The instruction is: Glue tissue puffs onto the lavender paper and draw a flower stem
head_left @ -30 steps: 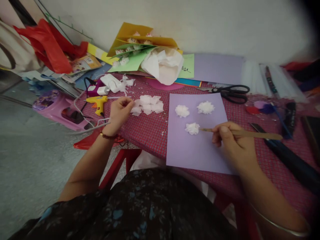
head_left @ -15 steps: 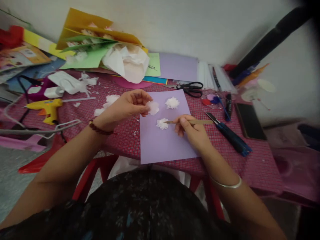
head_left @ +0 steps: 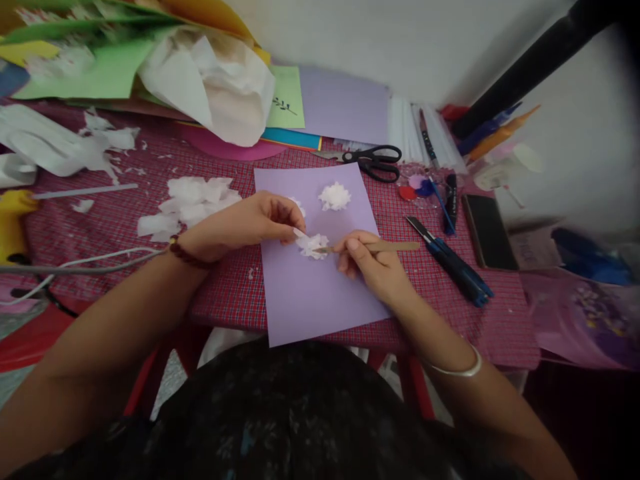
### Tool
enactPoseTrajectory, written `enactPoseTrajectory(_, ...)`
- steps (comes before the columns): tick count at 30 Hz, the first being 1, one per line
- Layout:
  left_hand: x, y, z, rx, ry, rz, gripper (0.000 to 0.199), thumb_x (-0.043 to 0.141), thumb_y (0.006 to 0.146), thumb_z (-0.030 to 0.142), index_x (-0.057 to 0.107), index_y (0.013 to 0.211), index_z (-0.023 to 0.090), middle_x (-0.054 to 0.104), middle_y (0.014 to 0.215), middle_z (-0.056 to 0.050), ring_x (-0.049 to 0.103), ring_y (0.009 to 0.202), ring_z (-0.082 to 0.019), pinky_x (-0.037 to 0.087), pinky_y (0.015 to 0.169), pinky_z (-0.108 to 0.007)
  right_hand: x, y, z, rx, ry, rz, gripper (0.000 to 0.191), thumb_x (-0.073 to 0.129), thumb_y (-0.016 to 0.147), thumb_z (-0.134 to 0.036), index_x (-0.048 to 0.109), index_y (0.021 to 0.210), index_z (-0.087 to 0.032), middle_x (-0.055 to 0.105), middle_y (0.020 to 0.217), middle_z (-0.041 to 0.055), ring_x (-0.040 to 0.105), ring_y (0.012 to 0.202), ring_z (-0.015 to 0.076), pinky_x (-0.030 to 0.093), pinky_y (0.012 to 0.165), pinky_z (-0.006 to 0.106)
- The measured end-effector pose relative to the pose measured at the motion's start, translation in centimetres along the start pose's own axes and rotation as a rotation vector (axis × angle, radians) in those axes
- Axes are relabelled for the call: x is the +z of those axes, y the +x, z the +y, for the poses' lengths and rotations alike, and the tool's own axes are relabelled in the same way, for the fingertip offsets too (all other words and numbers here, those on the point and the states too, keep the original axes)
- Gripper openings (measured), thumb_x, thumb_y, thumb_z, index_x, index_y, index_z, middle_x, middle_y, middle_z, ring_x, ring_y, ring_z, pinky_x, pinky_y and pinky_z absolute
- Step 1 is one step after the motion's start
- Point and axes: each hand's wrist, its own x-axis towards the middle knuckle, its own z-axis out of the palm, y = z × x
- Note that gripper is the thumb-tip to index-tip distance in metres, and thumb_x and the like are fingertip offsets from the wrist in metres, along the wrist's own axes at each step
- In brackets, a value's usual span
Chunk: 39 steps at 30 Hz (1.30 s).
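A purple sheet of paper (head_left: 320, 300) lies on the checked tablecloth. On it sit a ruffled white paper flower (head_left: 335, 197) and a second white paper flower (head_left: 314, 245) nearer me. My left hand (head_left: 270, 219) pinches a thin white paper piece (head_left: 300, 234) at the near flower's left edge. Partly behind those fingers another white piece (head_left: 299, 205) shows. My right hand (head_left: 370, 257) grips a slim wooden stick (head_left: 400, 247), its narrow tip touching the near flower's right side. Left of the sheet is a pile of white paper pieces (head_left: 193, 203).
Black-handled scissors (head_left: 375, 160) lie behind the sheet. To the right are a blue box cutter (head_left: 453, 267) with its blade out, a palette with paint dabs (head_left: 420, 187) and a dark phone (head_left: 490, 232). A yellow glue gun (head_left: 13, 223) and cable (head_left: 100, 267) are at left.
The view has shifted, so the left-hand items slid leftward. My left hand has brought its white paper piece down to the near flower. The stick stays in my right hand.
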Motion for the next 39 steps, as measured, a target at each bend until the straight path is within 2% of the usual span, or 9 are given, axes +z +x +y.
enactPoseTrajectory(6,0.6,-0.3,0.0,0.089,0.236,-0.111,0.013,0.061,0.072,0.021,0.072,0.078,0.020,0.070,0.084,-0.005,0.061,0.074,-0.016,0.045,0.060,-0.024,-0.2,-0.1,0.4,-0.002,0.040,0.082,0.032,0.051,0.095,-0.050,0.063,0.085,-0.022,0.058,0.062,-0.0039,0.051,0.048,0.0084,0.040,0.046,0.023)
enactPoseTrajectory(11,2.5,0.0,-0.6,0.029,0.320,-0.014,0.018,0.055,0.069,0.013,0.068,0.080,0.019,0.062,0.065,0.001,0.054,0.056,-0.012,0.037,0.050,-0.022,-0.1,0.1,0.3,0.006,0.027,0.085,0.034,0.051,0.094,-0.053,0.063,0.084,-0.022,0.058,0.061,-0.0039,0.050,0.048,0.0087,0.040,0.046,0.023)
enactPoseTrajectory(17,3.4,0.7,-1.2,0.058,0.401,0.101,0.022,0.057,0.064,0.009,0.056,0.083,0.019,0.059,0.066,0.002,0.054,0.057,-0.011,0.042,0.055,-0.024,-0.2,0.1,0.0,-0.028,0.164,0.192,0.029,0.051,0.095,-0.048,0.061,0.082,-0.023,0.055,0.058,-0.0033,0.047,0.045,0.0097,0.039,0.044,0.025)
enactPoseTrajectory(20,2.7,0.2,-0.3,0.004,0.236,0.010,0.023,0.060,0.066,0.013,0.055,0.088,0.019,0.059,0.070,0.001,0.055,0.060,-0.011,0.042,0.056,-0.023,-0.3,0.1,-0.1,-0.046,0.239,0.275,0.028,0.050,0.095,-0.047,0.058,0.079,-0.025,0.052,0.055,-0.0036,0.042,0.042,0.0102,0.039,0.043,0.027)
enactPoseTrajectory(23,1.5,-0.9,1.3,-0.044,-0.017,-0.113,0.028,0.065,0.069,0.020,0.052,0.093,0.020,0.058,0.073,0.003,0.055,0.062,-0.009,0.041,0.058,-0.021,-0.3,0.1,-0.1,-0.069,0.259,0.245,0.027,0.050,0.096,-0.045,0.060,0.080,-0.025,0.053,0.055,-0.0028,0.043,0.042,0.0104,0.038,0.042,0.028)
enactPoseTrajectory(27,1.2,-1.3,1.7,-0.086,0.011,-0.214,0.031,0.065,0.071,0.020,0.050,0.099,0.021,0.057,0.072,0.004,0.052,0.059,-0.008,0.039,0.056,-0.020,-0.3,0.1,0.2,-0.062,0.262,0.201,0.027,0.052,0.096,-0.043,0.062,0.079,-0.024,0.054,0.056,-0.0024,0.045,0.042,0.0099,0.036,0.041,0.027)
enactPoseTrajectory(29,1.8,-1.0,0.9,-0.100,0.171,-0.185,0.030,0.062,0.073,0.018,0.051,0.101,0.020,0.058,0.073,0.003,0.053,0.059,-0.009,0.037,0.054,-0.020,-0.3,0.1,0.2,-0.068,0.269,0.197,0.026,0.053,0.095,-0.042,0.063,0.079,-0.024,0.055,0.055,-0.0024,0.045,0.042,0.0097,0.035,0.041,0.026)
enactPoseTrajectory(33,3.2,-0.2,-0.4,-0.053,0.473,0.005,0.033,0.055,0.071,0.009,0.051,0.102,0.017,0.058,0.070,0.003,0.053,0.060,-0.010,0.036,0.056,-0.020,-0.4,-0.2,-0.1,-0.112,0.271,0.141,0.025,0.053,0.095,-0.043,0.062,0.081,-0.025,0.056,0.055,-0.0031,0.046,0.044,0.0102,0.037,0.043,0.026)
enactPoseTrajectory(39,3.6,-0.1,-0.6,0.010,0.551,0.083,0.029,0.056,0.072,0.006,0.053,0.099,0.016,0.057,0.066,0.004,0.052,0.059,-0.009,0.036,0.057,-0.020,-0.1,-0.9,-0.3,-0.156,0.049,-0.023,0.027,0.050,0.097,-0.042,0.062,0.082,-0.022,0.055,0.058,-0.0035,0.048,0.050,0.0099,0.038,0.048,0.025)
